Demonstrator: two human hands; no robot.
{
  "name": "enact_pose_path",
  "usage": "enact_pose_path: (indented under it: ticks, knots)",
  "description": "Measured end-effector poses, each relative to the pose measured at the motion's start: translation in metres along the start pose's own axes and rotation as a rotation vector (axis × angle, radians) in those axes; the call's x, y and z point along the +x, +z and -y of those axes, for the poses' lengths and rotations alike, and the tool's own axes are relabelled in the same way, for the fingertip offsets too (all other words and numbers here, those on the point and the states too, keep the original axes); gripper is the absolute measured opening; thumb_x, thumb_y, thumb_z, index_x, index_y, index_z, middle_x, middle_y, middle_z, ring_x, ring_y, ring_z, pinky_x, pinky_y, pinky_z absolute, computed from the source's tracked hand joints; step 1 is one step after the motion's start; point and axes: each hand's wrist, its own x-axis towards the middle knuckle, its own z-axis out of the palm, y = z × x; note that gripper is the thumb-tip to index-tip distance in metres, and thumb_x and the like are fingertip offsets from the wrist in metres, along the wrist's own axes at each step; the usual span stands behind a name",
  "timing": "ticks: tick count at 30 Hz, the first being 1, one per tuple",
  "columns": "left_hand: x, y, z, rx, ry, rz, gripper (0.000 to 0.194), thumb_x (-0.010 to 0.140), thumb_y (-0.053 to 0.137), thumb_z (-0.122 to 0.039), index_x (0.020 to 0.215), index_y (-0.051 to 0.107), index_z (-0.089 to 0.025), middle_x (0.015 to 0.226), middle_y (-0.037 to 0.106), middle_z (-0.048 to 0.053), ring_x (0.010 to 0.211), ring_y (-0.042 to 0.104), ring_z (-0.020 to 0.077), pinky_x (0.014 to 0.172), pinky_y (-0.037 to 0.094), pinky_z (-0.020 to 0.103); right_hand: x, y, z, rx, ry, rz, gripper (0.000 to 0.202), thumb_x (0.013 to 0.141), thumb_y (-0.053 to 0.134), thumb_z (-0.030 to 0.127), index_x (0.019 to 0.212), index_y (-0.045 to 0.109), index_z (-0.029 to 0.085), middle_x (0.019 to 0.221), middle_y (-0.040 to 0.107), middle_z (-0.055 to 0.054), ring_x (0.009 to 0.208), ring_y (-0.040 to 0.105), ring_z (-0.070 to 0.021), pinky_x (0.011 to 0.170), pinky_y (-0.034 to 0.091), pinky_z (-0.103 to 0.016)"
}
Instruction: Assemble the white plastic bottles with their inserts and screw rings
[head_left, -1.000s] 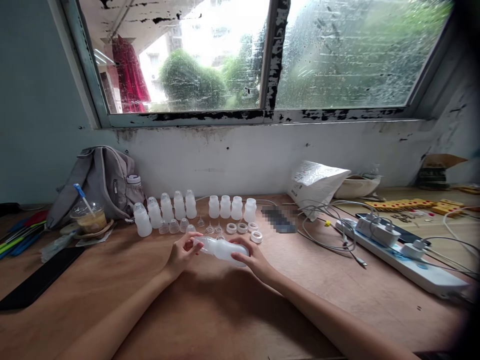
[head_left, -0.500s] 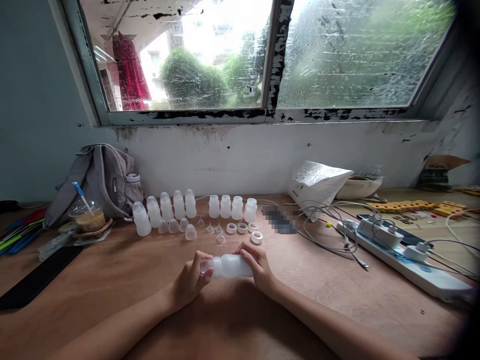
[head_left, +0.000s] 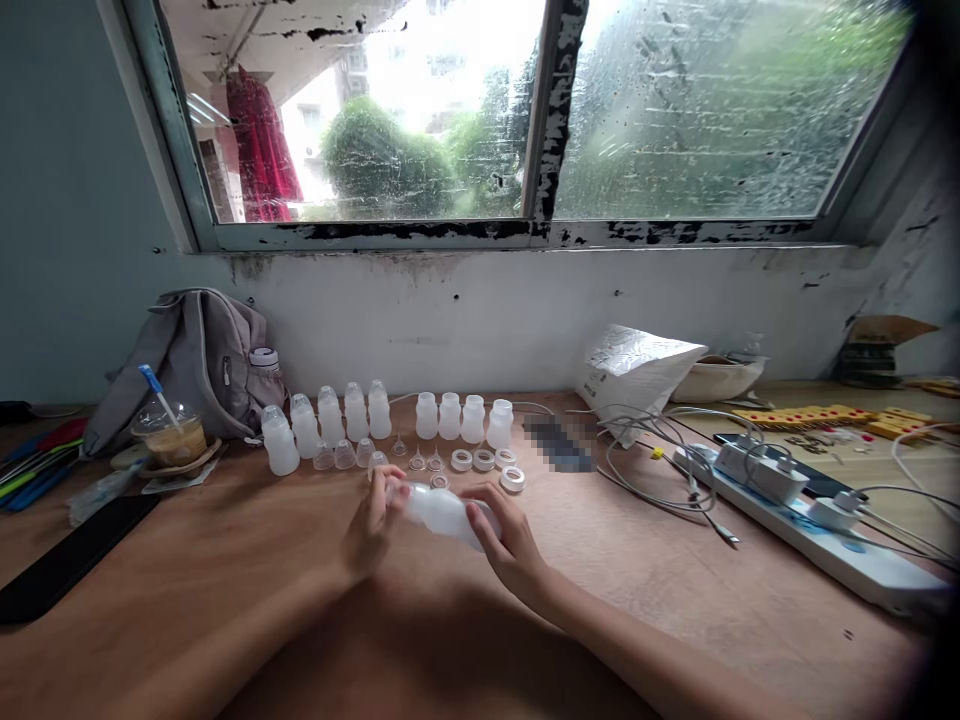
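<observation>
A frosted white bottle (head_left: 444,512) is tilted above the table, its capped end up to the left. My right hand (head_left: 510,530) is wrapped round its base. At the cap end my left hand (head_left: 377,515) is closed, slightly blurred, with its fingertips on the bottle. Behind, capped bottles (head_left: 329,415) stand in a row at the left and open bottles (head_left: 450,416) at the right. In front of them lie clear caps (head_left: 345,455), clear nipples (head_left: 418,459) and white rings (head_left: 512,479).
A drink cup (head_left: 172,437), a grey backpack (head_left: 202,350) and a black slab (head_left: 79,555) are at the left. Tangled cables (head_left: 645,490), a white power strip (head_left: 810,530) and a foil bag (head_left: 637,365) occupy the right.
The bottle has gone from nearly level to tilted, with its capped end raised. My left hand has moved up and left with that end; my right hand has shifted little.
</observation>
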Motion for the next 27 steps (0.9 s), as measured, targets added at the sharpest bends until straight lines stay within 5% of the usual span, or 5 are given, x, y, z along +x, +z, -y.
enact_pose_path:
  ticks: [4, 11, 18, 27]
  knots:
    - [0.045, -0.027, -0.020, 0.047, 0.033, -0.018, 0.038, 0.082, 0.036, -0.048, 0.105, 0.043, -0.018, 0.077, 0.056, 0.002, 0.056, 0.051, 0.0124, 0.051, 0.039, 0.023, 0.006, 0.003, -0.011, -0.029, 0.053, -0.026, 0.030, 0.086, 0.038, 0.031, 0.115, 0.037, 0.023, 0.111, 0.047, -0.008, 0.099, 0.048, -0.0201, 0.080, 0.042, -0.033]
    - [0.140, -0.070, -0.035, 0.546, 0.229, -0.219, 0.038, 0.080, 0.044, -0.044, 0.108, 0.045, -0.018, 0.089, 0.057, 0.005, 0.079, 0.055, 0.0183, 0.071, 0.042, 0.029, 0.018, -0.008, -0.044, -0.082, 0.128, -0.109, 0.027, 0.084, 0.041, 0.033, 0.108, 0.040, 0.021, 0.109, 0.048, -0.010, 0.094, 0.051, -0.0204, 0.076, 0.045, -0.036]
    - [0.194, -0.055, -0.009, 0.891, 0.137, -0.127, 0.031, 0.082, 0.041, -0.037, 0.106, 0.047, -0.018, 0.096, 0.059, 0.010, 0.101, 0.047, 0.0269, 0.082, 0.034, 0.037, 0.013, -0.005, -0.040, -0.248, -0.088, -0.065, 0.032, 0.083, 0.042, 0.023, 0.114, 0.036, 0.023, 0.111, 0.048, -0.011, 0.103, 0.047, -0.0236, 0.086, 0.040, -0.041]
    - [0.213, -0.036, 0.041, 0.997, 0.087, -0.048, 0.028, 0.082, 0.039, -0.032, 0.102, 0.051, -0.016, 0.100, 0.061, 0.014, 0.105, 0.044, 0.0294, 0.085, 0.025, 0.042, 0.013, -0.008, -0.041, -0.322, -0.113, -0.038, 0.033, 0.083, 0.040, 0.021, 0.116, 0.035, 0.022, 0.111, 0.047, -0.012, 0.105, 0.045, -0.0247, 0.087, 0.039, -0.043]
